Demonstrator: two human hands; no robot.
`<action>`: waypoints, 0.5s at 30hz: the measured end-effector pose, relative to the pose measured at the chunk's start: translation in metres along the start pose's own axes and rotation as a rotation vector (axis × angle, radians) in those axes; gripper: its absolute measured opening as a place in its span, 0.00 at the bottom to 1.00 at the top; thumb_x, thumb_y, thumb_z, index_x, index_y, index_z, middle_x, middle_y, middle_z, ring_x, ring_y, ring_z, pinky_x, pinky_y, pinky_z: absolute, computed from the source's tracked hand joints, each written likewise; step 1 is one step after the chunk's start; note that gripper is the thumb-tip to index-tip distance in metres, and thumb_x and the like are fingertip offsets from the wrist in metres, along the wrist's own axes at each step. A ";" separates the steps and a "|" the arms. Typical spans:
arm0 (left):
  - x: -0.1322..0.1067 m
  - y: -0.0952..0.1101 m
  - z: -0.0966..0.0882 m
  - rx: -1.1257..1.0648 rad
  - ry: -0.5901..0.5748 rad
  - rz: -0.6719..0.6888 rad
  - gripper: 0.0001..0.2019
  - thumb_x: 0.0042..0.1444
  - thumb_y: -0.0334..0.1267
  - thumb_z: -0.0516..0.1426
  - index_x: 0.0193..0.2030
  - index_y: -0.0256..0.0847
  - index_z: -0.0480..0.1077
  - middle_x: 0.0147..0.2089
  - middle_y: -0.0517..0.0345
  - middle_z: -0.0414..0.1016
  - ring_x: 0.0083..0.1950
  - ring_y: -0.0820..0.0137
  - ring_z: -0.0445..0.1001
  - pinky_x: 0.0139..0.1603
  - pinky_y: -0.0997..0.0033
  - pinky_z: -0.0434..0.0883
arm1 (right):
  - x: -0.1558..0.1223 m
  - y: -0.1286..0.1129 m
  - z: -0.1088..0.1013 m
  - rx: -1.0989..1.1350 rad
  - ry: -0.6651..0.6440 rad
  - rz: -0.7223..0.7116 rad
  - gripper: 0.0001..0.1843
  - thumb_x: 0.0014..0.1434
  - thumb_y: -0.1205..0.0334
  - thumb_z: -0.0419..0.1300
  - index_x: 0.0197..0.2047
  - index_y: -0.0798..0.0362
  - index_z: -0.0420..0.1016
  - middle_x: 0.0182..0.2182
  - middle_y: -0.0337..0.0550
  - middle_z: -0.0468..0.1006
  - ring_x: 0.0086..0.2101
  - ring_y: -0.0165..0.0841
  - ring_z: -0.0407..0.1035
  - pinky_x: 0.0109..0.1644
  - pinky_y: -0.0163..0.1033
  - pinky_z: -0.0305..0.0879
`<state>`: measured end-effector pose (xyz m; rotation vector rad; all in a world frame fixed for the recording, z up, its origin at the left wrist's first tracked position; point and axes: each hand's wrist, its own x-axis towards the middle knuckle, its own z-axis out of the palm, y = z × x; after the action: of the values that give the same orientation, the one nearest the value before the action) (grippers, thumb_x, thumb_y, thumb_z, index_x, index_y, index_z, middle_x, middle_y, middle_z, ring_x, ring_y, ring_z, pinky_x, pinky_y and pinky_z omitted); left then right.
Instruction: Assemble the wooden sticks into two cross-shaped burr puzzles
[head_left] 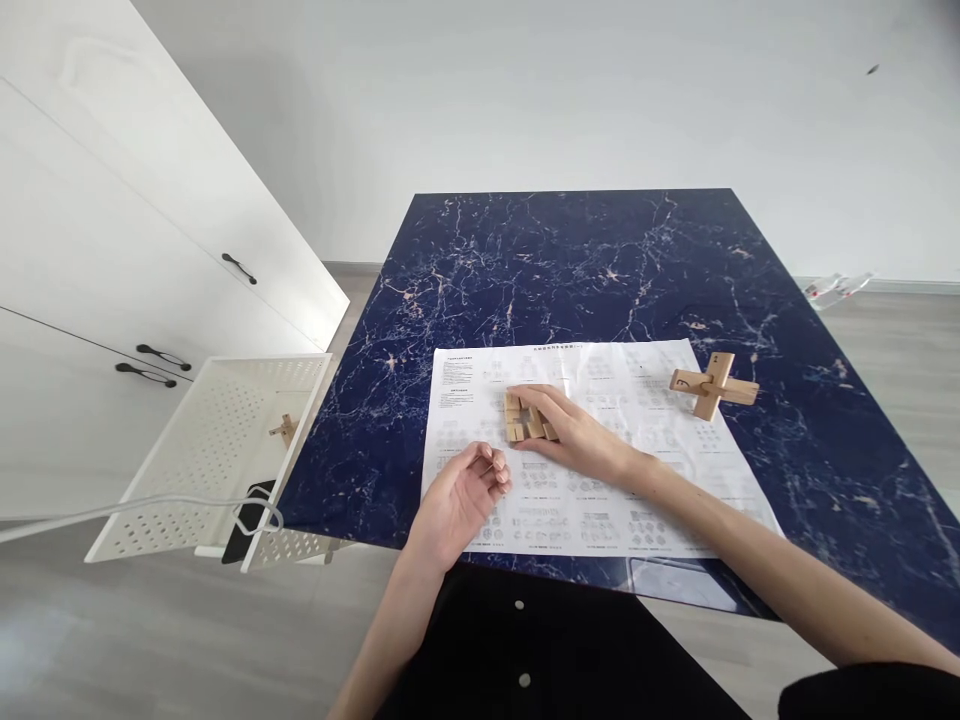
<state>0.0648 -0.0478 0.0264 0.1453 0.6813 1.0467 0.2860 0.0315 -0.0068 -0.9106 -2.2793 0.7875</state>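
Right hand [566, 425] grips wooden blocks [513, 418]; left hand [454, 505] half-curled, empty; sheet title [558, 348] perhaps Chinese.

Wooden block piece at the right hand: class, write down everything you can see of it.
The wooden block piece is pale brown and looks like wood, roughly squarish, with blocky parts set around a darker gap near its middle. A small dark mark shows on its near left part. It lies on the printed sheet, and the right hand touches it, fingers along the far side and thumb at the near side, hiding some of it. The left hand is apart from it.
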 end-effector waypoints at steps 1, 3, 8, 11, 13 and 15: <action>0.000 0.000 0.000 0.001 -0.001 0.003 0.08 0.65 0.35 0.68 0.37 0.35 0.75 0.36 0.55 0.73 0.37 0.69 0.73 0.44 0.68 0.74 | -0.003 -0.003 0.001 0.023 -0.009 0.009 0.35 0.75 0.51 0.62 0.78 0.40 0.52 0.68 0.56 0.69 0.67 0.52 0.69 0.67 0.63 0.74; 0.000 0.000 -0.001 0.006 -0.002 0.006 0.08 0.65 0.35 0.67 0.37 0.35 0.75 0.36 0.55 0.74 0.37 0.69 0.73 0.44 0.68 0.74 | -0.006 -0.008 0.001 0.059 -0.019 0.016 0.35 0.75 0.51 0.62 0.78 0.39 0.53 0.69 0.56 0.69 0.66 0.52 0.69 0.66 0.63 0.75; 0.000 0.000 -0.003 0.009 0.004 0.010 0.07 0.66 0.35 0.66 0.37 0.36 0.75 0.36 0.55 0.73 0.37 0.70 0.73 0.44 0.68 0.74 | -0.008 -0.015 -0.002 0.098 0.024 0.045 0.35 0.74 0.50 0.63 0.77 0.40 0.53 0.68 0.56 0.70 0.65 0.52 0.71 0.64 0.63 0.76; 0.001 -0.001 -0.004 0.018 0.006 0.014 0.07 0.66 0.36 0.67 0.38 0.36 0.75 0.36 0.56 0.71 0.36 0.70 0.71 0.44 0.68 0.73 | -0.008 -0.017 -0.004 0.112 0.056 0.064 0.36 0.73 0.47 0.64 0.77 0.40 0.54 0.68 0.55 0.71 0.65 0.52 0.72 0.64 0.62 0.77; 0.000 -0.002 -0.004 0.059 0.000 0.020 0.08 0.66 0.38 0.67 0.40 0.36 0.76 0.35 0.58 0.70 0.35 0.71 0.70 0.42 0.69 0.71 | -0.009 -0.020 -0.004 0.118 0.089 0.060 0.36 0.72 0.45 0.65 0.76 0.40 0.56 0.68 0.54 0.71 0.65 0.52 0.71 0.65 0.63 0.75; 0.000 -0.003 -0.004 0.132 -0.017 0.036 0.10 0.67 0.41 0.67 0.45 0.35 0.77 0.34 0.59 0.68 0.34 0.73 0.67 0.40 0.70 0.69 | -0.009 -0.023 -0.004 0.122 0.116 0.054 0.36 0.71 0.43 0.66 0.75 0.40 0.57 0.68 0.54 0.72 0.66 0.53 0.71 0.66 0.64 0.74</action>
<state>0.0647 -0.0506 0.0218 0.2816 0.7350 1.0343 0.2849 0.0120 0.0095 -0.9398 -2.0912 0.8641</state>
